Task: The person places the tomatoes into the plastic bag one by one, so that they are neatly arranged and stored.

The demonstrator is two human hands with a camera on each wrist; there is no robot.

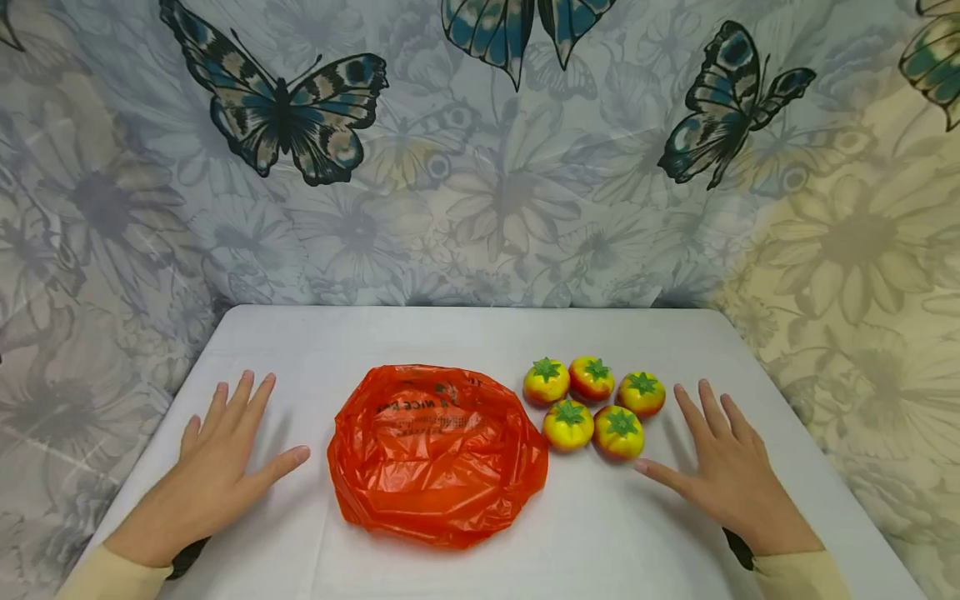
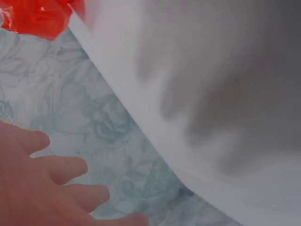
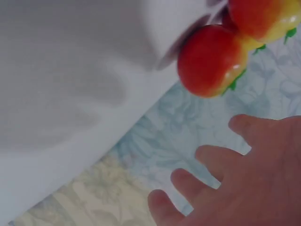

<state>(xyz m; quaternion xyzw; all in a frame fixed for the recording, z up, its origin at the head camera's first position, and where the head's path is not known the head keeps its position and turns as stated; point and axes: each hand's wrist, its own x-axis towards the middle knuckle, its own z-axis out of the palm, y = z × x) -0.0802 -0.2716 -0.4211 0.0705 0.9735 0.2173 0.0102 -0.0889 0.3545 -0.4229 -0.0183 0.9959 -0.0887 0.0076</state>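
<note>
A crinkled red plastic bag (image 1: 438, 467) with dark printing lies on the white table between the hands. To its right sit several round red-and-yellow toy tomatoes (image 1: 618, 433) with green star-shaped tops, grouped close together. My left hand (image 1: 217, 475), fingers spread and straight, hovers left of the bag and holds nothing. On the other side my right hand (image 1: 723, 467) is spread too, its thumb close to the nearest tomato. The right wrist view shows a tomato (image 3: 211, 61) just beyond the fingers. A corner of the bag (image 2: 40, 16) appears in the left wrist view.
The white table (image 1: 300, 342) has rounded far corners. Behind and beside it hangs a fabric backdrop (image 1: 510, 217) printed with flowers and butterflies. The hands cast soft shadows on the tabletop.
</note>
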